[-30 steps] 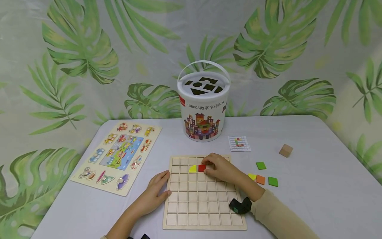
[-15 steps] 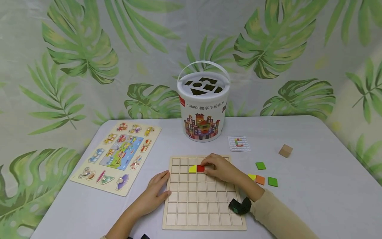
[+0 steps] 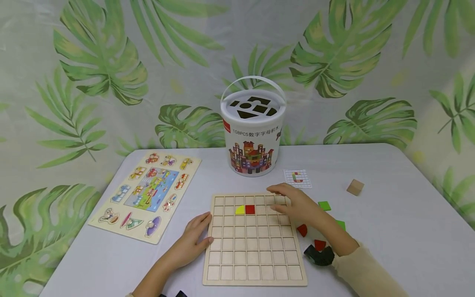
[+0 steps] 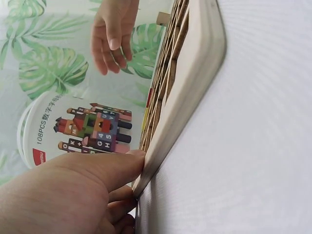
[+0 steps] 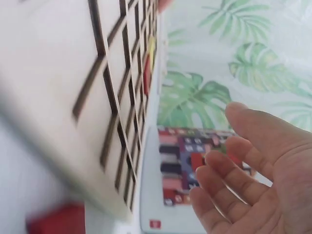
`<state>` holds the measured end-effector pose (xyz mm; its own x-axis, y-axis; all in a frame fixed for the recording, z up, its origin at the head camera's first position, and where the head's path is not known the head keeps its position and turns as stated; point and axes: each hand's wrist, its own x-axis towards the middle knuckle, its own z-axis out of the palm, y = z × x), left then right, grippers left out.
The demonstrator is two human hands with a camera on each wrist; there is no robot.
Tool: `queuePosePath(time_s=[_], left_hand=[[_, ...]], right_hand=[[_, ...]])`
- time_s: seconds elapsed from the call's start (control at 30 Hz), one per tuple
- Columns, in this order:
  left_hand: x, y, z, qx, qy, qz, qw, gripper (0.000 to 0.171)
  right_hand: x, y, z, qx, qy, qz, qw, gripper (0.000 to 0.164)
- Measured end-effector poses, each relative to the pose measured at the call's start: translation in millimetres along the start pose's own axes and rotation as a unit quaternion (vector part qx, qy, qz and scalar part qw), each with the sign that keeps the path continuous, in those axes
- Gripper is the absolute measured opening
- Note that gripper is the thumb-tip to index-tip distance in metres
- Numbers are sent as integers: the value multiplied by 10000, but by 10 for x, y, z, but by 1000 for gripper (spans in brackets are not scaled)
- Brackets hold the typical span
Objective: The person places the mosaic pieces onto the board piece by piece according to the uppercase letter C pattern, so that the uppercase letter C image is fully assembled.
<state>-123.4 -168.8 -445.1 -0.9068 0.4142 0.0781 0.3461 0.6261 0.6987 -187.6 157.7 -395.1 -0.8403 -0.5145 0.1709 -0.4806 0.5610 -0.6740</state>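
Observation:
A wooden grid board (image 3: 254,280) lies on the table. In its second row a yellow quarter-round tile (image 3: 240,210) and a red square tile (image 3: 250,209) sit side by side in neighbouring cells. My left hand (image 3: 190,239) rests against the board's left edge, thumb and fingertips touching the rim. Over the board's upper right part hovers my right hand (image 3: 295,203), fingers loosely spread and holding nothing. The right wrist view also shows the right hand (image 5: 248,180) with a gap between thumb and fingers.
Right of the board lie red quarter-round tiles (image 3: 302,230) and green square tiles (image 3: 324,206), some partly behind the right arm. Beyond are a pattern card (image 3: 298,179), a wooden block (image 3: 355,187) and a white bucket (image 3: 254,132). A picture puzzle (image 3: 148,194) lies left.
My right hand has let go of the red square tile, which stays beside the yellow one, and has moved right. Red tiles have come into view by the arm. The left hand stays put.

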Motion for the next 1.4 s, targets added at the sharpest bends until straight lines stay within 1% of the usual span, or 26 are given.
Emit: queuePosePath(time_s=[0.1, 0.2, 0.3, 0.43, 0.53, 0.67, 0.77, 0.9, 1.0, 1.13, 1.2, 1.27, 1.4], left_hand=[[3, 4, -5, 13, -9, 0, 10000, 61], [10, 4, -10, 6, -15, -9, 10000, 61], [15, 1, -11, 10, -14, -13, 10000, 61], [16, -1, -10, -28, -13, -31, 10000, 62], [17, -3, -7, -23, -5, -34, 10000, 61], [18, -3, -3, 4, -6, -27, 10000, 61], [17, 0, -4, 8, -7, -27, 10000, 61], [11, -2, -3, 13, 1, -35, 10000, 61], [6, -9, 1, 8, -11, -50, 10000, 61], [4, -12, 5, -19, -22, -50, 10000, 61], [3, -9, 4, -32, -17, -45, 10000, 61], [2, -6, 2, -37, -16, -54, 10000, 61], [3, -1, 1, -46, -24, -60, 10000, 61]], right_hand=[[-154, 41, -135, -236, 236, 7, 9994, 47], [-310, 121, -222, -425, 352, 80, 9984, 47], [-439, 225, -256, -600, 375, 88, 9975, 46], [-570, 350, -258, -692, 288, 171, 9970, 46], [-645, 423, -257, -758, 191, 308, 9965, 46], [-721, 511, -259, -1031, 39, 405, 9938, 40], [-755, 571, -251, -1256, -4, 382, 9913, 34], [-765, 623, -228, -1389, 85, 282, 9899, 28], [-764, 637, -219, -1362, 123, 269, 9902, 26], [-757, 621, -227, -942, 138, 341, 9949, 27], [-751, 607, -235, -691, 111, 366, 9969, 24], [-743, 592, -240, -561, 89, 356, 9977, 22], [-733, 574, -247, -435, 79, 572, 9974, 18]])
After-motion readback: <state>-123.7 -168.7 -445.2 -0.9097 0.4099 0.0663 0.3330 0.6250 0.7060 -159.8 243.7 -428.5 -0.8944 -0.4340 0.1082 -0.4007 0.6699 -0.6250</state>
